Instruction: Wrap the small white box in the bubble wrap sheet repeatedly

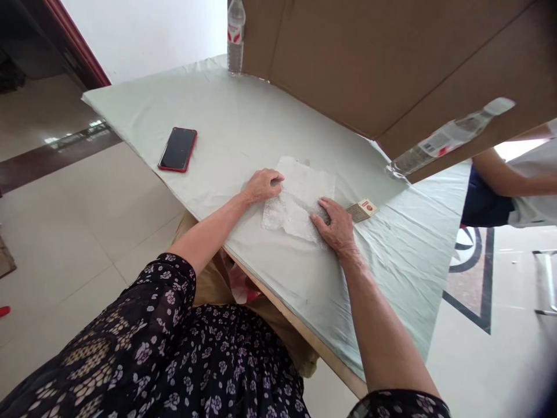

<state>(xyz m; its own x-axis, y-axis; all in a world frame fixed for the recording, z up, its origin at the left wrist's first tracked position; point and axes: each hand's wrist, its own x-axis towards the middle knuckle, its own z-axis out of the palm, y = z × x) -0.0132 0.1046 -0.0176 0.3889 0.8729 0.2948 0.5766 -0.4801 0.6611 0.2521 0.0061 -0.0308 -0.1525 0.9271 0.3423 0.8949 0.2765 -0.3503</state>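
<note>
A crinkled, whitish, see-through sheet [300, 194] that looks like bubble wrap lies on the cloth-covered table between my hands. My left hand [263, 186] rests at its left edge, fingers slightly bent, with a gap between thumb and forefinger. On the sheet's right edge lies my right hand [336, 225], thumb and fingers apart, fingertips touching the sheet. Just right of that hand is a small folded card [362, 210] with a red mark. Neither hand is closed round anything that I can see.
A phone in a red case [178, 150] lies at the left. A large cardboard panel [348, 58] stands behind, with a plastic bottle [235, 40] upright at its left end and another bottle [450, 139] at its right. Another person's arm [509, 174] shows at the right.
</note>
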